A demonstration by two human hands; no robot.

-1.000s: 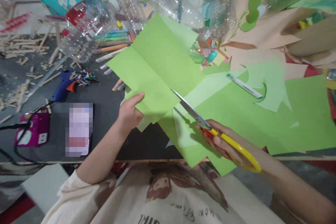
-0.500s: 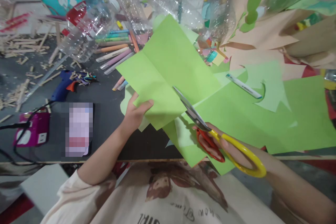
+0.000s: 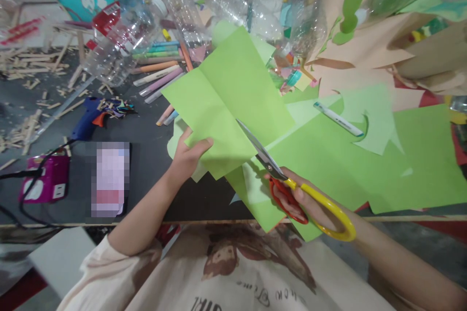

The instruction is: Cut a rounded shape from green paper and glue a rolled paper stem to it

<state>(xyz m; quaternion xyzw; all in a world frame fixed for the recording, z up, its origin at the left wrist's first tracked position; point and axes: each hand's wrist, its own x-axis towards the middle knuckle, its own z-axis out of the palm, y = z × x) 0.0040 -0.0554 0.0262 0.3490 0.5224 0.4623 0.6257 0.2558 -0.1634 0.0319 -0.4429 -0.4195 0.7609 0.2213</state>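
A creased sheet of bright green paper point(image 3: 244, 77) is held up over the table. My left hand point(image 3: 188, 155) pinches its lower left part, thumb on top. In my right hand point(image 3: 304, 199) is a pair of scissors point(image 3: 314, 204) with one yellow and one red handle loop. Their blades lie across the paper along a cut near the fold, tips pointing up and left. More green sheets point(image 3: 328, 170) lie beneath and to the right, and a pale green cut piece point(image 3: 375, 107) rests on them.
A capped pen point(image 3: 339, 120) lies on the green sheets. At left are a blue glue gun point(image 3: 85, 117), a phone point(image 3: 109, 180), a magenta box point(image 3: 45, 179) with black cables, and scattered wooden sticks point(image 3: 32, 60). Markers point(image 3: 160, 65) and clear plastic bottles point(image 3: 251, 5) crowd the back.
The scissors and my right hand have moved slightly left, farther along the paper. The right-hand part of the sheet has shifted and tilted a little. My left hand has barely moved.
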